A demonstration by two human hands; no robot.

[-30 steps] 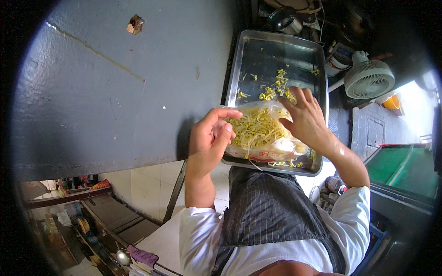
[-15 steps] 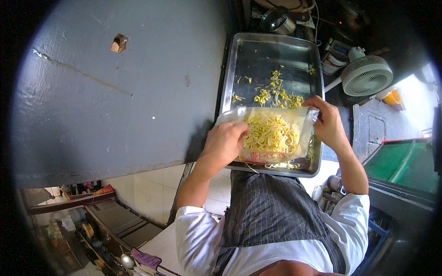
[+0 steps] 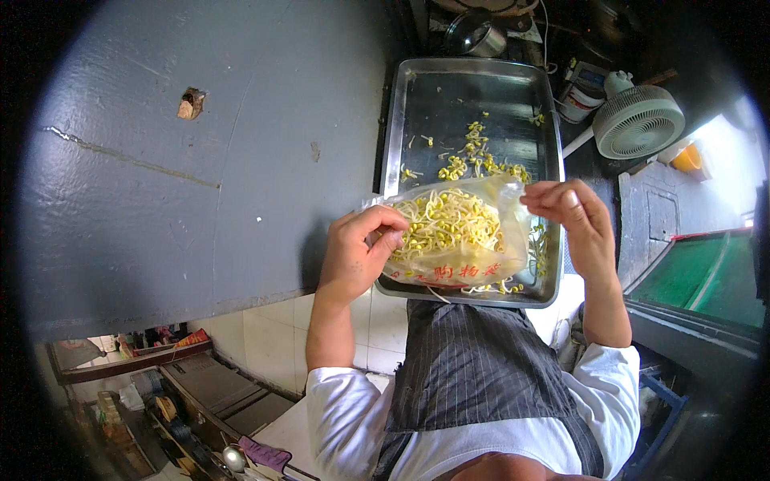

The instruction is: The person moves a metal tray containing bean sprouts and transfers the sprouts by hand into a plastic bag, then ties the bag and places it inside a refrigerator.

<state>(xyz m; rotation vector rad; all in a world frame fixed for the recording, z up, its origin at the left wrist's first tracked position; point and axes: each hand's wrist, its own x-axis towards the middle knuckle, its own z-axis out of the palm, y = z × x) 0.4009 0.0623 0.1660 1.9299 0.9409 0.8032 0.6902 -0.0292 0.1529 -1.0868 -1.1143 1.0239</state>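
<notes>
A clear plastic bag (image 3: 461, 240) full of yellow bean sprouts is held over the near end of a rectangular steel tray (image 3: 417, 104). My left hand (image 3: 361, 252) pinches the bag's left edge. My right hand (image 3: 573, 216) pinches its upper right corner, and the bag is stretched between the two. Loose bean sprouts (image 3: 473, 160) lie scattered on the tray beyond the bag. The tray sits on a dark grey counter (image 3: 200, 160).
A small wooden chip (image 3: 191, 104) lies on the counter at the left. A white fan (image 3: 638, 120) stands right of the tray, with a metal pot (image 3: 477, 32) behind it. A green surface (image 3: 706, 276) is at the right. Shelves (image 3: 160, 377) sit low at the left.
My hands shifted from resting over the bag to gripping its edges. The bag is now lifted and stretched open between them, above the tray's near end.
</notes>
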